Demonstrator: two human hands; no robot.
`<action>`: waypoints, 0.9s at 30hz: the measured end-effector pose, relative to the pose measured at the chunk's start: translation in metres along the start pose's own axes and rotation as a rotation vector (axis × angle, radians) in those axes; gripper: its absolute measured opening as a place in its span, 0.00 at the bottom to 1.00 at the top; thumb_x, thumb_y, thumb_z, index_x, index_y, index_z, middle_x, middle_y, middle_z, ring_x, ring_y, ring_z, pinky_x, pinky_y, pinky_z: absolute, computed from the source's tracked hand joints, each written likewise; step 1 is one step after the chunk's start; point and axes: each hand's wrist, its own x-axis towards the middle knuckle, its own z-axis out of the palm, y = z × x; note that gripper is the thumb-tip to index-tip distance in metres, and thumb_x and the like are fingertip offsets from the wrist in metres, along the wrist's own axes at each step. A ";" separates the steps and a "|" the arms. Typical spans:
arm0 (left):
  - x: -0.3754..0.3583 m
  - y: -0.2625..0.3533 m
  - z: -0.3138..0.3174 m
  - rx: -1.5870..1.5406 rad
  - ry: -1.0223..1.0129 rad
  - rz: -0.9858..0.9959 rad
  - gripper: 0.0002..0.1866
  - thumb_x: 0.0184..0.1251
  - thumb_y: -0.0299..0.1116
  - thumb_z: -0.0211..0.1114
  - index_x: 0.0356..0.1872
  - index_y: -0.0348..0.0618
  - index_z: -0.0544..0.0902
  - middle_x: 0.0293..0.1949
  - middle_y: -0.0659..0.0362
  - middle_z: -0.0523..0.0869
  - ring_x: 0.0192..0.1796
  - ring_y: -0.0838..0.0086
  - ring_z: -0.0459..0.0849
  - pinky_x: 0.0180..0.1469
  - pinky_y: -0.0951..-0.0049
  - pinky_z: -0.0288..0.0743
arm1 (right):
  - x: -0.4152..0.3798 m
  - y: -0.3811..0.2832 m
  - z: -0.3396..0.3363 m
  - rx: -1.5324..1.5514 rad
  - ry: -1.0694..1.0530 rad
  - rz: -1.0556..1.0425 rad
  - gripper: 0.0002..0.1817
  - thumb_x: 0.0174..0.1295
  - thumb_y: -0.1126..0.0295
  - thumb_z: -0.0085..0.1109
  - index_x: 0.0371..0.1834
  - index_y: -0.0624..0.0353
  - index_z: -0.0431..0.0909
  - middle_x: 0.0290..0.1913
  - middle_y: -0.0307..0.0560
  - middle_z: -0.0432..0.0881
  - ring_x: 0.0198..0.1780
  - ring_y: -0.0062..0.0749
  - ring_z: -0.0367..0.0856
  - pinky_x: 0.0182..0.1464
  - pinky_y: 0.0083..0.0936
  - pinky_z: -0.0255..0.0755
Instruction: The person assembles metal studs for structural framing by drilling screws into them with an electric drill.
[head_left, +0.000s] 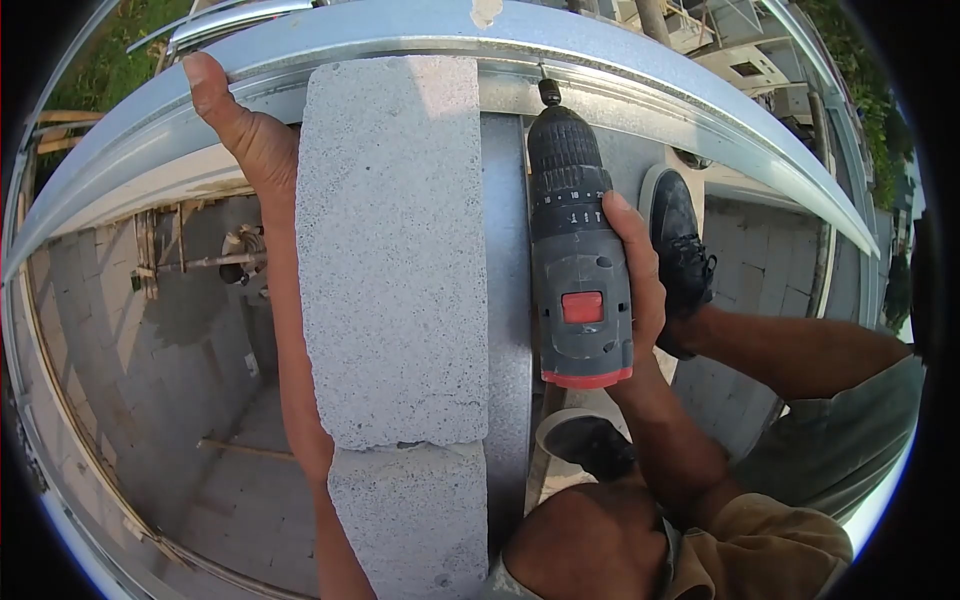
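My right hand (637,262) is wrapped round a black and grey cordless drill (578,255) with a red switch. The drill's bit tip touches or nearly touches a galvanised metal channel (640,95) along the top of the view. My left hand (245,130) is at the upper left, its thumb stretched up over the metal. Its other fingers are hidden behind a light grey, pitted concrete block (395,240). Whether the left hand grips the channel or the block does not show. A second block piece (410,510) sits below the first, with a chipped joint between them.
A metal stud (505,300) runs between block and drill. A black shoe (680,240) and another dark shoe (588,445) stand on the narrow wall top. A deep walled space lies below on the left, with wooden poles (150,255) and a person (243,255).
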 end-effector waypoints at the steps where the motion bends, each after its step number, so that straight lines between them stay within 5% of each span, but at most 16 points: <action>1: -0.002 0.000 0.001 0.007 0.001 0.003 0.47 0.56 0.72 0.63 0.66 0.46 0.67 0.60 0.53 0.72 0.63 0.62 0.71 0.64 0.55 0.68 | -0.001 0.000 0.000 0.002 -0.006 0.020 0.45 0.50 0.72 0.76 0.73 0.64 0.63 0.49 0.57 0.85 0.49 0.37 0.86 0.52 0.28 0.79; 27: 0.003 0.006 0.009 0.153 -0.027 0.115 0.45 0.56 0.70 0.64 0.66 0.46 0.68 0.59 0.53 0.73 0.62 0.62 0.72 0.63 0.56 0.69 | 0.011 -0.015 0.009 -0.179 -0.038 -0.043 0.46 0.46 0.74 0.77 0.72 0.66 0.65 0.45 0.56 0.86 0.42 0.36 0.87 0.45 0.28 0.81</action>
